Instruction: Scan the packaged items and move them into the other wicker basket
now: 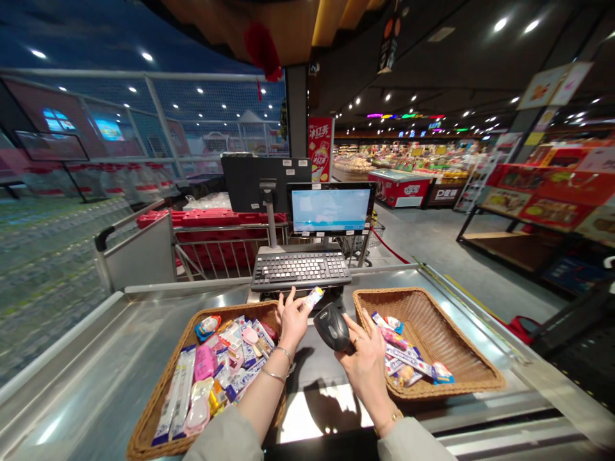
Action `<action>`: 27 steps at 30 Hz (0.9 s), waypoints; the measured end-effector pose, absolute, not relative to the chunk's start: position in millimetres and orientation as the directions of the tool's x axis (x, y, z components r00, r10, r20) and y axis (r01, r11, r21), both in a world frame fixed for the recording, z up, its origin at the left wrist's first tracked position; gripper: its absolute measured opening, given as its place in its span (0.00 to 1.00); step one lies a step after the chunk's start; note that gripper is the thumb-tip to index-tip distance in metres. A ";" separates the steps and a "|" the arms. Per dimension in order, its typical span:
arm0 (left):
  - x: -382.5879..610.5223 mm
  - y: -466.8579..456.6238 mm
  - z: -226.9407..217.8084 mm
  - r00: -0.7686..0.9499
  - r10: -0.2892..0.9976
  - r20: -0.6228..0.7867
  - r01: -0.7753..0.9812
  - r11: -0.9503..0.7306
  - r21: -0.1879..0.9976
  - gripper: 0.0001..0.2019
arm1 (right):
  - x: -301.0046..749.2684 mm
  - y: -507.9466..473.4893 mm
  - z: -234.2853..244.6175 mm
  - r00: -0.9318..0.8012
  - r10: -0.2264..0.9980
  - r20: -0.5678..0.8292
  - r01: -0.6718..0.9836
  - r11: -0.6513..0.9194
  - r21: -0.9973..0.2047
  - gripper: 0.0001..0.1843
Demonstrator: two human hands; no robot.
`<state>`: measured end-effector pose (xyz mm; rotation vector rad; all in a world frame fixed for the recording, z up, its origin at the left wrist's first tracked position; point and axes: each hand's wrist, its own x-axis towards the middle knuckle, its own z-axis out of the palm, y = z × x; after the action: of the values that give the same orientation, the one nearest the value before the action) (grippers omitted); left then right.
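My left hand (291, 320) pinches a small packaged item (314, 298) and holds it up just below the keyboard (300, 268). My right hand (366, 358) grips a black handheld barcode scanner (331, 326), whose head points toward that item. Left of my hands stands a wicker basket (156, 397) full of several small packaged goods. A second wicker basket (432, 320) on the right holds a few packets along its near left side.
A lit till screen (330, 209) and a dark monitor back (262, 182) stand behind the keyboard on the steel checkout counter (96, 358). Red baskets and a metal rail (216, 237) lie beyond. Store shelves (542, 198) rise at right.
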<state>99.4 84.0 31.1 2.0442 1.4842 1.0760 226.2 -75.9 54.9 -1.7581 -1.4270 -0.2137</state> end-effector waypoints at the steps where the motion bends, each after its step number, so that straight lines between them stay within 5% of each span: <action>1: 99.4 84.6 30.5 0.137 0.926 0.351 0.611 -0.358 0.706 0.11 | 226.5 -76.0 54.7 0.339 0.727 0.597 0.869 0.000 -0.494 0.18; 27: 103.0 94.0 25.2 0.232 0.939 0.254 0.580 -0.343 0.739 0.16 | 230.5 -80.4 59.8 0.312 0.691 0.651 0.915 -0.035 -0.402 0.19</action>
<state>103.0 94.0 25.2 2.0117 1.3887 0.9464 230.5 -80.4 59.8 -1.7863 -1.4416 -0.3556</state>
